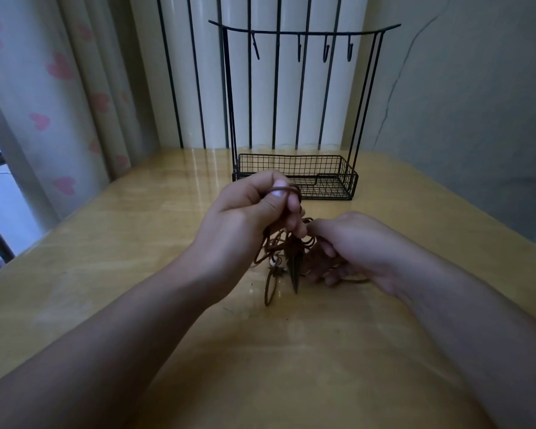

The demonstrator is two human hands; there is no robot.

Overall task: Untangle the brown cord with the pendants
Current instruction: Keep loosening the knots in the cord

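Pinching a loop of the brown cord (pixel 287 243) up high with my left hand (pixel 254 209), I let the knot hang down beside my right hand (pixel 350 249), whose curled fingers hold low strands.

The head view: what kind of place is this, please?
Probably a room in a home: a glossy yellow wooden table stands by a pale curtain with pink hearts, and a black wire jewellery stand with hooks and a basket sits on it.
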